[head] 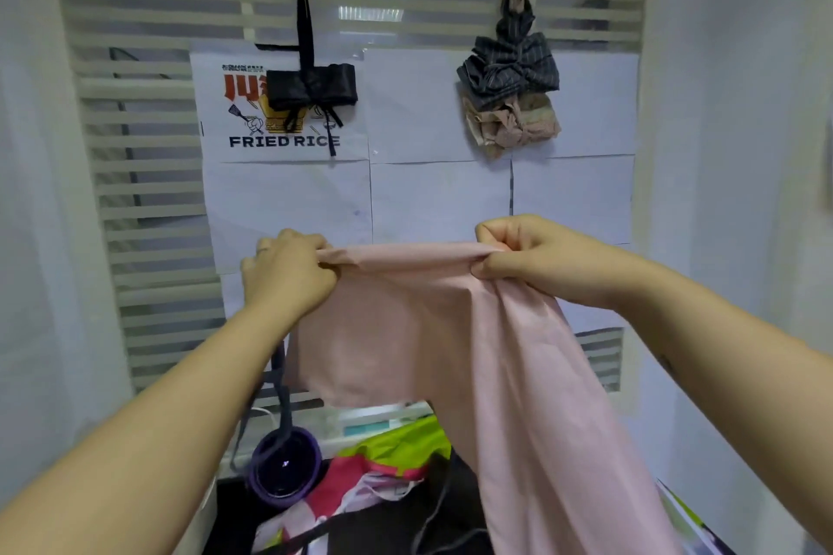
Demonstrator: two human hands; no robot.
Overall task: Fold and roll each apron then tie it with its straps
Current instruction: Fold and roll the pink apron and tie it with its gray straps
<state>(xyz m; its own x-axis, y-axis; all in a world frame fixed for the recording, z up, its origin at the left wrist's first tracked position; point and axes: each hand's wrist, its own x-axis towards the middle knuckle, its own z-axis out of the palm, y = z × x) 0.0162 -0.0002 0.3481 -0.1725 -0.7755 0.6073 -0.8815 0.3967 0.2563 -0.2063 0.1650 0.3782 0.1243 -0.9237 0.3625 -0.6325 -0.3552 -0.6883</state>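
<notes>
Two hands hold a pink apron (450, 329) up in front of a wall covered with white paper sheets (437, 194). The left hand (288, 270) has its fingers curled tight around one end of the apron's top edge, and the right hand (532, 257) pinches the other end between curled fingers and thumb. The edge runs taut between them; the cloth hangs down, longer on the right side. On hooks above hang a black rolled apron (311, 88) tied with its straps, and a striped grey bundle (509, 63) over a beige bundle (514, 122). Below lies a heap of colourful cloth (387, 464).
</notes>
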